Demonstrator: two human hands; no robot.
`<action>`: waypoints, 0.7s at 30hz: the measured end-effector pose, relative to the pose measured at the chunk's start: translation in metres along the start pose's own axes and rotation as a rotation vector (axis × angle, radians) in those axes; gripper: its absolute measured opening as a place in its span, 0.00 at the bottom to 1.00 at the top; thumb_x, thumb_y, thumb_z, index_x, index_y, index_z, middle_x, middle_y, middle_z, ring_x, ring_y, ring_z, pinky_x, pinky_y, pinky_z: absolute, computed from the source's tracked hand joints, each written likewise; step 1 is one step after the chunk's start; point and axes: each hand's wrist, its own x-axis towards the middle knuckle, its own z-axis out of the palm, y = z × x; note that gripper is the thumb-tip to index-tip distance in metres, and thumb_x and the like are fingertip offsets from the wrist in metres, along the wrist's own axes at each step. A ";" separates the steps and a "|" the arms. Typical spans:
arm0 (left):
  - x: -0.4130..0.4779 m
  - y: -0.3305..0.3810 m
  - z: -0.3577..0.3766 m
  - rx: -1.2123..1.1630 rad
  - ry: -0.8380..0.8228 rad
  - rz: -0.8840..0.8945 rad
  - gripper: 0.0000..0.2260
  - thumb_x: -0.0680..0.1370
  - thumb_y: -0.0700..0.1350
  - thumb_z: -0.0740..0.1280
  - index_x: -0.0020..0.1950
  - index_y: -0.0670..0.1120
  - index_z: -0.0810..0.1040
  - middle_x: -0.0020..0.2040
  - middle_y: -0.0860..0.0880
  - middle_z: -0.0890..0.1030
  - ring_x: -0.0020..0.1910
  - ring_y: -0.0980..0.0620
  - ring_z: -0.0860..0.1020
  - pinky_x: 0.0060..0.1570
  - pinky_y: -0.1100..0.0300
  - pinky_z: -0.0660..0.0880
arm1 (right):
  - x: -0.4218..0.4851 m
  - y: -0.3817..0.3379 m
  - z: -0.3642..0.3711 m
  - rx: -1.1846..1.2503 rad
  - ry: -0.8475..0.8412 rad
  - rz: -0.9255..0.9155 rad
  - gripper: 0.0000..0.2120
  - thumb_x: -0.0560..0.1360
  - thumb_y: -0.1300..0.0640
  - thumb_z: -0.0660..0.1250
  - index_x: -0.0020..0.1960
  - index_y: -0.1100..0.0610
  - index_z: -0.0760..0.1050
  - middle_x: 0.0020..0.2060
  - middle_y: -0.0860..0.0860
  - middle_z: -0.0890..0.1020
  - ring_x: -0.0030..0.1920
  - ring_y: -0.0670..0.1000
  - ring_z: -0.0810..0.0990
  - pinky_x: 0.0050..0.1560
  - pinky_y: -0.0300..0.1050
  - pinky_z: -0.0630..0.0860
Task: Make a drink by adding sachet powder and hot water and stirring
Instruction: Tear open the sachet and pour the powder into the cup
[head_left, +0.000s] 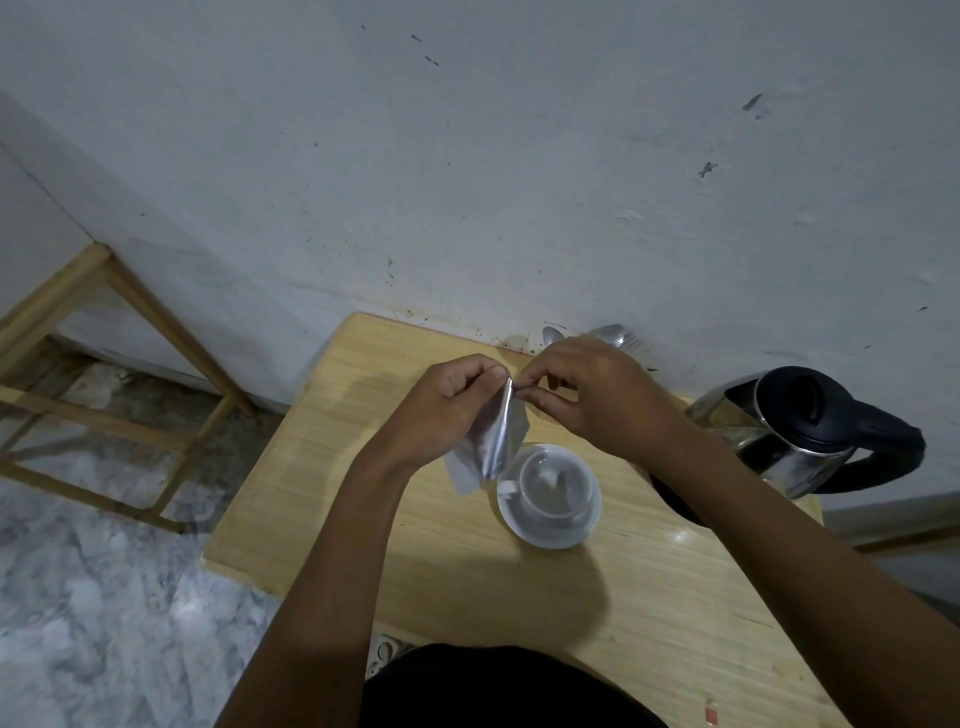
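Note:
A silver foil sachet (496, 439) hangs above the wooden table (415, 545), pinched at its top edge by both hands. My left hand (447, 405) grips the top from the left, and my right hand (592, 389) grips it from the right with thumb and fingertips. Just below and to the right of the sachet stands a white cup (553, 486) on a white saucer (550, 535), handle pointing left. A steel electric kettle (795, 431) with a black lid and handle stands at the table's right edge.
Metal spoons and a fork (615, 336) lie against the wall behind my right hand. A wooden frame stand (104, 389) sits on the marble floor to the left. The white wall runs right behind the table.

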 end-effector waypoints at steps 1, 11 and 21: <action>-0.001 0.000 -0.001 -0.015 -0.014 -0.002 0.11 0.81 0.46 0.60 0.45 0.44 0.80 0.37 0.47 0.76 0.37 0.56 0.73 0.37 0.71 0.70 | 0.001 0.000 -0.001 -0.012 0.006 0.000 0.04 0.73 0.53 0.73 0.44 0.53 0.83 0.36 0.45 0.84 0.35 0.43 0.72 0.39 0.43 0.71; 0.003 -0.016 -0.005 -0.016 -0.070 -0.037 0.03 0.75 0.43 0.70 0.43 0.46 0.83 0.38 0.49 0.83 0.40 0.57 0.79 0.44 0.66 0.74 | 0.001 -0.003 0.001 -0.089 -0.042 -0.019 0.05 0.74 0.53 0.71 0.44 0.54 0.84 0.39 0.46 0.85 0.41 0.49 0.82 0.52 0.50 0.76; 0.001 -0.023 -0.011 -0.137 -0.131 0.008 0.06 0.77 0.38 0.66 0.41 0.44 0.79 0.35 0.57 0.83 0.38 0.62 0.79 0.41 0.72 0.73 | -0.009 -0.004 0.017 -0.072 0.184 -0.232 0.05 0.75 0.62 0.70 0.41 0.61 0.82 0.38 0.51 0.85 0.40 0.55 0.82 0.45 0.50 0.77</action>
